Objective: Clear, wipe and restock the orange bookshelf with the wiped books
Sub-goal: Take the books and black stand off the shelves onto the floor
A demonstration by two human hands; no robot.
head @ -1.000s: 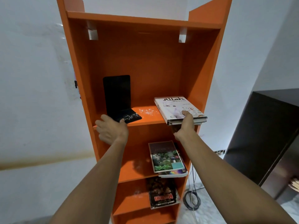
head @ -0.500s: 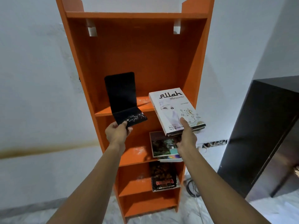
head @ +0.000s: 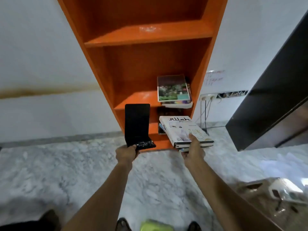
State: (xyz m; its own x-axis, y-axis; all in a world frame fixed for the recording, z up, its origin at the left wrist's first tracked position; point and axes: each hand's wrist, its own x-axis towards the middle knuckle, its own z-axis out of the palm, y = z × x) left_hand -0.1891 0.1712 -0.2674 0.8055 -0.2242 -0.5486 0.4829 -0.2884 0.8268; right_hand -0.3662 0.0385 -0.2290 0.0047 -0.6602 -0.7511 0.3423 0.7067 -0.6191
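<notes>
- Orange bookshelf [head: 146, 33]: tall and open-fronted, standing against the white wall; its upper shelf is bare.
- White book [head: 181, 129]: titled "Allah", held tilted in front of the bookshelf's bottom right, with another book under it.
- Colourful books [head: 174, 90]: stacked flat at the right of the bookshelf's middle shelf.
- Dark book [head: 166, 112]: on the shelf below, mostly hidden.

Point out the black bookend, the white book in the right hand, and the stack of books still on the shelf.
black bookend [head: 137, 121], head view, on its upright plate.
white book [head: 180, 130], head view, on its front cover.
stack of books [head: 173, 88], head view, on the top book's cover.
</notes>
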